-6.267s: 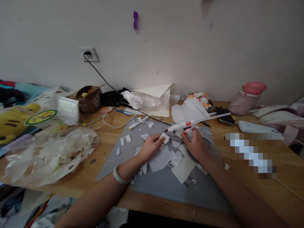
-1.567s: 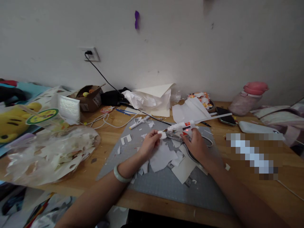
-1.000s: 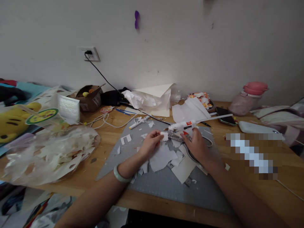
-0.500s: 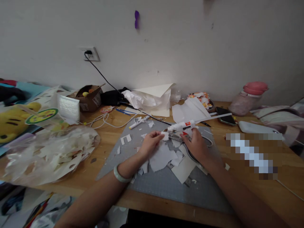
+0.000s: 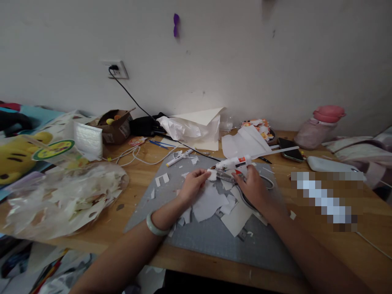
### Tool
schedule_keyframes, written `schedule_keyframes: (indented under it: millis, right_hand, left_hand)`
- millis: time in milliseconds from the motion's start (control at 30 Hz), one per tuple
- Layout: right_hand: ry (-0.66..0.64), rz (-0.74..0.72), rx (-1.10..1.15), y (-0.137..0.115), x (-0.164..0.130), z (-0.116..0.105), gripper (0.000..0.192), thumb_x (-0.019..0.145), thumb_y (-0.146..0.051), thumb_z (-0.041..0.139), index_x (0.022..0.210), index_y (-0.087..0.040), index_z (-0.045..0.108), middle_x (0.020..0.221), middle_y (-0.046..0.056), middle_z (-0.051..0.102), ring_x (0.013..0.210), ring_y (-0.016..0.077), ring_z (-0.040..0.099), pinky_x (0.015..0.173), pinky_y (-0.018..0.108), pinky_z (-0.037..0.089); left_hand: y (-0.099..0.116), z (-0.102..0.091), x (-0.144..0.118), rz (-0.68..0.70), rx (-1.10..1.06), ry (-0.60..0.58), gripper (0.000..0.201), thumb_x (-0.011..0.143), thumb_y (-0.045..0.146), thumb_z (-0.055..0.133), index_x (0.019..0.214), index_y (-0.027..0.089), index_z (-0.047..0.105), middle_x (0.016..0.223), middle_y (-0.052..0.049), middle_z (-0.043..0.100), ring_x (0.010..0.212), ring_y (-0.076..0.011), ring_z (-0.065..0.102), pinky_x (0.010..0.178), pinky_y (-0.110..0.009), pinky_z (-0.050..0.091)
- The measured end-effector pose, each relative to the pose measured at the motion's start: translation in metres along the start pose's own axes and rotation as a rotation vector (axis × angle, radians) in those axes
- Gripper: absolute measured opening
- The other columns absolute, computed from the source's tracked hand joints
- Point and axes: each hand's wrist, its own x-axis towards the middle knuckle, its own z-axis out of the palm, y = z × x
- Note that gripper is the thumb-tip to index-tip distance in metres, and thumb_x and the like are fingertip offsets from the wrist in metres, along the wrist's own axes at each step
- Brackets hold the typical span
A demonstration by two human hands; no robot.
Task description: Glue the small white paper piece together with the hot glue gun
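My left hand (image 5: 193, 184) pinches a small white piece (image 5: 212, 174), which looks like paper or foam, between thumb and fingers. Wrapped round the handle of a white glue gun (image 5: 235, 163) is my right hand (image 5: 253, 185). The gun points left, its nozzle right at the white piece; whether the two touch I cannot tell. A long pale glue stick (image 5: 283, 151) appears to run out of the gun's back end. Beneath both hands, torn white paper (image 5: 210, 204) and a cream card piece (image 5: 237, 218) lie on a grey cutting mat (image 5: 202, 243).
To the left, a clear plastic bag (image 5: 70, 196) holds scraps. A white pen-like tool (image 5: 180, 158) lies behind the left hand. A black cord (image 5: 131, 96) runs from the wall socket (image 5: 118, 69). At the right are phones (image 5: 290, 150) and a pink-lidded bottle (image 5: 318, 128).
The white piece in my left hand has tilted slightly and shifted a little left. My right hand and the glue gun hold almost the same place.
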Motion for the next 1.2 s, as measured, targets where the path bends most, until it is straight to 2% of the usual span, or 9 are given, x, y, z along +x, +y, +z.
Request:
schedule_keyframes:
  millis: [567,833,1200]
  right_hand:
    - [-0.034,-0.011,-0.027,-0.0009,0.0007,-0.0019,0.037,0.085,-0.055,0.041,0.093,-0.020,0.047,0.084,0.012,0.062,0.083,0.0288,0.061,0.067,0.039,0.048]
    - [-0.036,-0.010,-0.034,0.0010,-0.0002,-0.0007,0.040,0.085,-0.057,0.040,0.094,-0.019,0.047,0.086,0.013,0.062,0.084,0.0289,0.061,0.068,0.039,0.048]
    - [-0.026,-0.009,-0.011,0.0000,-0.0002,-0.0007,0.038,0.085,-0.056,0.040,0.093,-0.020,0.048,0.084,0.012,0.061,0.083,0.0285,0.061,0.068,0.039,0.048]
  left_hand:
    - [0.0048,0.0011,-0.0027,-0.009,-0.007,0.035,0.029,0.062,0.041,0.068,0.063,0.017,0.052,0.041,0.008,0.038,0.038,-0.0049,0.027,0.040,-0.021,0.015]
    - [0.0037,-0.0018,-0.0002,-0.020,-0.058,0.056,0.029,0.062,0.041,0.067,0.065,0.018,0.050,0.041,0.008,0.039,0.037,-0.0053,0.029,0.040,-0.020,0.016]
    - [0.0006,-0.0024,0.0005,0.016,0.012,0.044,0.027,0.063,0.041,0.066,0.065,0.018,0.052,0.042,0.008,0.039,0.038,-0.0053,0.029,0.040,-0.020,0.018]
